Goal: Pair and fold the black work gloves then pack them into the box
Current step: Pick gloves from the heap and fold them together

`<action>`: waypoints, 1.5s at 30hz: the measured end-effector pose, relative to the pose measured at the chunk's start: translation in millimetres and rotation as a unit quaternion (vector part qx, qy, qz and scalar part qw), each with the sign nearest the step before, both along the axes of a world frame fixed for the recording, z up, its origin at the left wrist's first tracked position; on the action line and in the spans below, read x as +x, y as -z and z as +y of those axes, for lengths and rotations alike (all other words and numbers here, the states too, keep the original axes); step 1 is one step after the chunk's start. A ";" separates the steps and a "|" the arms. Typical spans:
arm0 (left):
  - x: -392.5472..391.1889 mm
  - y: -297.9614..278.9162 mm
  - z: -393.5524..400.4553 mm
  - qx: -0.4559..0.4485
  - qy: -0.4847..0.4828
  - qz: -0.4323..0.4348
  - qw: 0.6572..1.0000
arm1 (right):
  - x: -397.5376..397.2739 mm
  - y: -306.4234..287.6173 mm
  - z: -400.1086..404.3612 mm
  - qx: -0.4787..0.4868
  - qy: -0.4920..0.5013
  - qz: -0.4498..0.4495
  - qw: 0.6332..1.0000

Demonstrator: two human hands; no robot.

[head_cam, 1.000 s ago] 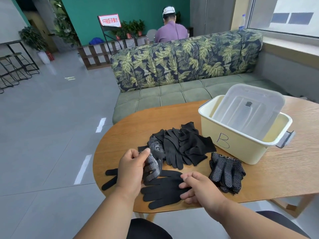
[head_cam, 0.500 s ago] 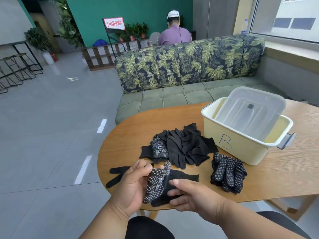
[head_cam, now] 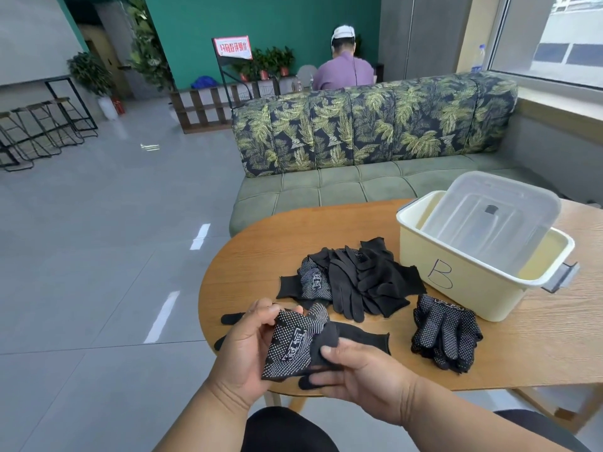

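Note:
A black glove with white dots (head_cam: 292,345) is held up near the table's front edge. My left hand (head_cam: 243,349) grips its left side and my right hand (head_cam: 362,370) pinches its cuff from the right. Under them another black glove (head_cam: 362,336) lies flat on the table, fingers pointing left. A loose pile of black gloves (head_cam: 355,280) sits mid-table. A folded dotted pair (head_cam: 445,334) lies to the right, in front of the cream box marked B (head_cam: 456,282). A clear lid (head_cam: 489,220) leans inside the box.
The oval wooden table (head_cam: 528,347) ends just in front of my hands. A green leaf-print sofa (head_cam: 375,151) stands behind it. Beyond the sofa a person sits facing away (head_cam: 342,68). Grey tiled floor lies to the left.
Both hands have lifted the dotted glove off the table and brought it nearer to me. My right hand moved from the flat glove onto the dotted glove's cuff.

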State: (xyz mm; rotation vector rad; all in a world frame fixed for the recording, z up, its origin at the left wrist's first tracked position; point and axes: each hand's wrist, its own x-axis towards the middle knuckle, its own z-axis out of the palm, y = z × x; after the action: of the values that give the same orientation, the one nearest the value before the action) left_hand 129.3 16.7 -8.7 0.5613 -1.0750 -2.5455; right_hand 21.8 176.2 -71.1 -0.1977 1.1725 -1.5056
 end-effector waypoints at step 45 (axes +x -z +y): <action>6.0 102.8 20.6 -0.702 0.046 -0.329 0.630 | -11.7 2.0 49.3 0.221 0.253 0.253 0.907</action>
State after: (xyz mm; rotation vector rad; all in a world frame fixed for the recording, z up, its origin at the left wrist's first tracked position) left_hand 135.4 37.3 -111.5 0.8629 -2.7737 -0.7210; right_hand 10.1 225.5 -73.2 0.0374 2.0757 -1.6233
